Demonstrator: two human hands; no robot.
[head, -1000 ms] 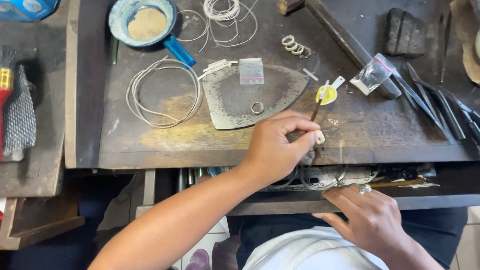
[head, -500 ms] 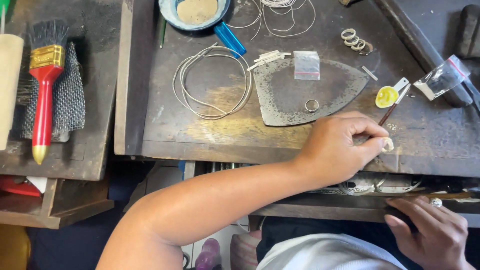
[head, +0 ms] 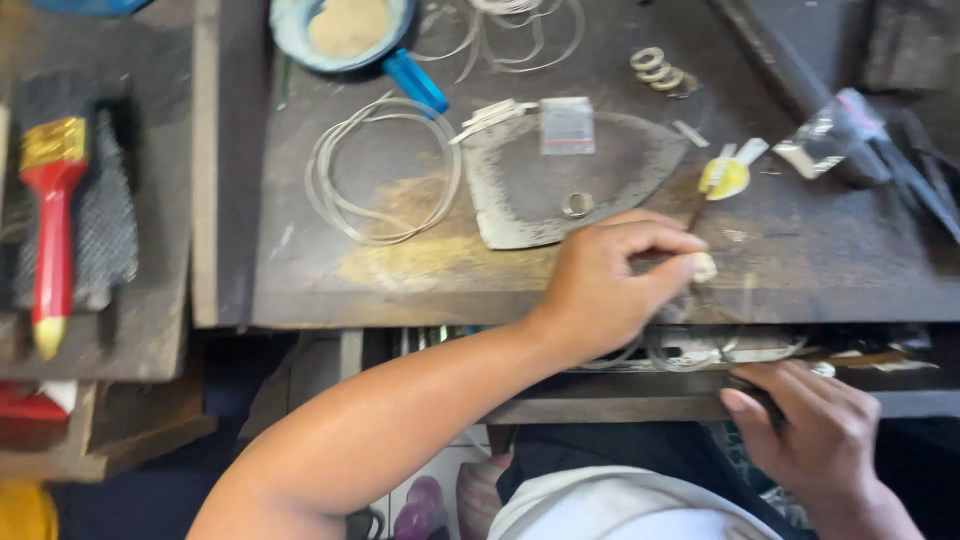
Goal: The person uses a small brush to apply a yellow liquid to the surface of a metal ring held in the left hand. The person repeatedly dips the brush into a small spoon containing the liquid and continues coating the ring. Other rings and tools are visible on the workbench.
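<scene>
Left hand (head: 610, 285) over front edge of dark wooden bench (head: 820, 270), fingers curled, thumb and forefinger pressed together on a small pale piece (head: 705, 267) at the fingertips. Thin brush-like stick (head: 697, 210) runs up from the pinch toward a yellow disc (head: 724, 178); possibly held in the same pinch, too blurred to confirm.

Right hand (head: 810, 430) lower, at the drawer front (head: 620, 405) below the bench edge, fingers bent, gripping something dark; cannot tell what, or how tight.

Just above left hand: flat grey metal plate (head: 520, 195), small ring (head: 577, 205) lying on it, small clear bag (head: 567, 125) on its upper edge. Left of plate: coil of silver wire (head: 335, 185). Top: blue-handled pan (head: 345, 30) with sandy fill. Top right: stack of rings (head: 657, 68). Far left, separate surface: red-handled brush (head: 52, 220) lying lengthwise on a dark mesh pad (head: 112, 225).
</scene>
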